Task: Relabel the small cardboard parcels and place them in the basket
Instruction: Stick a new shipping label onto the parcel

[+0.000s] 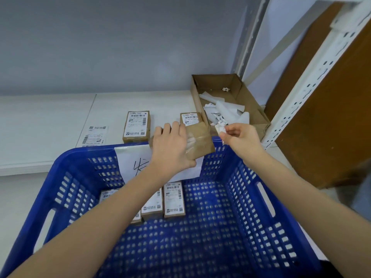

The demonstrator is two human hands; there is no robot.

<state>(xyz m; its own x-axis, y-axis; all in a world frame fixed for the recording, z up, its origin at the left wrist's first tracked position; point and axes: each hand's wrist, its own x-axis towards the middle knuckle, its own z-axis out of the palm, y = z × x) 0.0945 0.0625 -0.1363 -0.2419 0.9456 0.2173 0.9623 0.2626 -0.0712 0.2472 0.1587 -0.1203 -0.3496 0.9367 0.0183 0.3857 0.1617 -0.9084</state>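
Note:
My left hand (170, 145) grips a small cardboard parcel (197, 137) above the far rim of the blue basket (261, 197); a strip of label remains at the parcel's top end, the rest of its face is bare under clear tape. My right hand (239, 135) pinches a crumpled scrap of white label (219, 128) just right of the parcel. Another labelled parcel (137, 127) lies on the white table behind the basket. A loose label sheet (94, 135) lies flat to its left. Three labelled parcels (173, 199) sit inside the basket, partly hidden by my left forearm.
An open cardboard box (255, 115) holding white paper scraps stands at the back right of the table (40, 127). A white metal shelf post (313, 77) and a brown board rise at the right. A white handwritten sheet (130, 163) hangs on the basket's far wall.

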